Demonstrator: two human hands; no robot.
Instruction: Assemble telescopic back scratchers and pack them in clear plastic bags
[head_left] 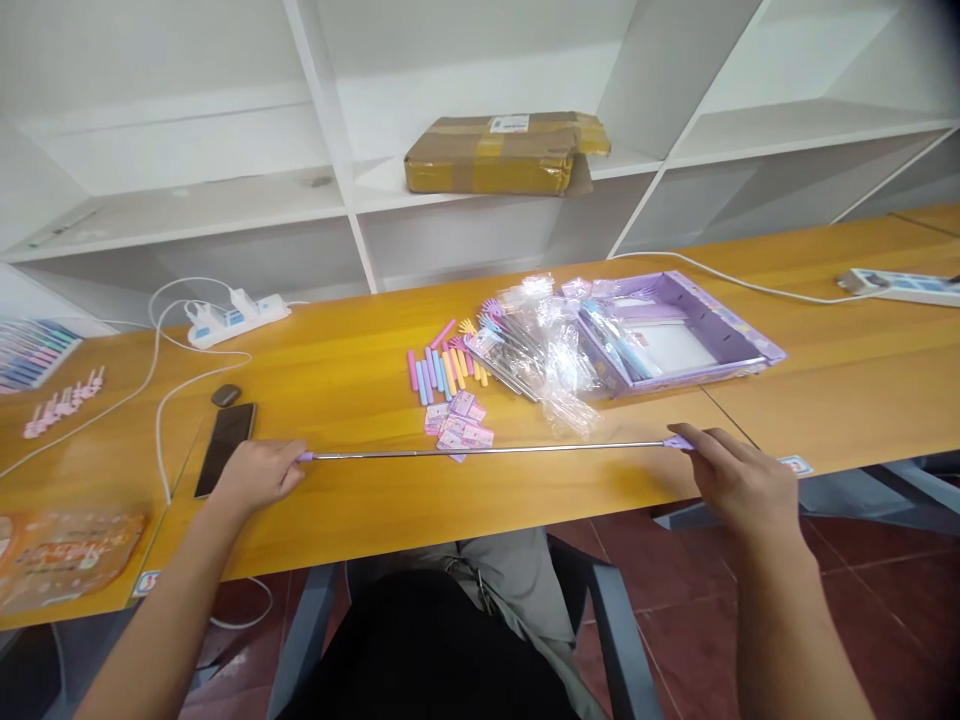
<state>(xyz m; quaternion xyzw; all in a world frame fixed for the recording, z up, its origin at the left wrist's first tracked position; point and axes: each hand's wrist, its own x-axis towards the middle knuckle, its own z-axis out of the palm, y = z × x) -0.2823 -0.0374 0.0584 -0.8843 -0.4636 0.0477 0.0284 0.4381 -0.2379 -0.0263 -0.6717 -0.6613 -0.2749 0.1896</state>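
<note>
A long thin metal rod (525, 450) with purple ends stretches level across the front of the table. Its left end is pinched in my left hand (259, 474), and my right hand (739, 480) grips the purple piece at its right end. Behind the rod lie small pink printed cards (466, 425) and several pink, blue, purple and yellow tubes (439, 372). Metal rods with coloured claw-shaped heads (510, 350) rest beside them, partly under clear plastic wrappers (559, 345). A purple open box (739, 330) at the right holds wrapped items.
A black phone (226, 450) and small dark case (226, 395) lie left of centre, near white cables and a power strip (240, 320). An orange package (71, 560) sits front left. A taped cardboard box (495, 155) rests on the shelf; another power strip (900, 287) is right.
</note>
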